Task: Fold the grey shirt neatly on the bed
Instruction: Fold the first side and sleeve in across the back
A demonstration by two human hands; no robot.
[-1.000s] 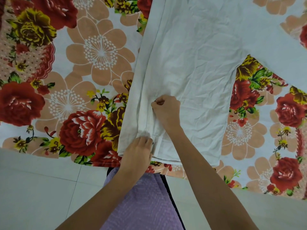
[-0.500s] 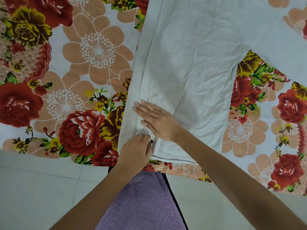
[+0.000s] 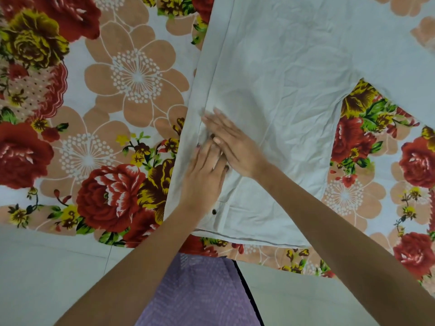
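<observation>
The pale grey shirt (image 3: 294,85) lies spread on the flowered bed sheet (image 3: 106,102), its hem near the bed's front edge and one sleeve running off to the upper right. A dark button (image 3: 214,211) shows near the hem. My left hand (image 3: 204,177) lies flat on the shirt's left part, fingers pointing away from me. My right hand (image 3: 233,142) lies flat just above it, fingers stretched to the left and blurred, the two hands touching. Neither hand grips the cloth.
The bed's front edge runs across the lower part of the view, with pale floor tiles (image 3: 47,274) below it. My purple garment (image 3: 200,292) shows at the bottom centre, close against the bed.
My right hand went from a fist on the cloth to a flat palm and slid up the shirt. My left hand let go of the hem, moved up and flattened beside it.
</observation>
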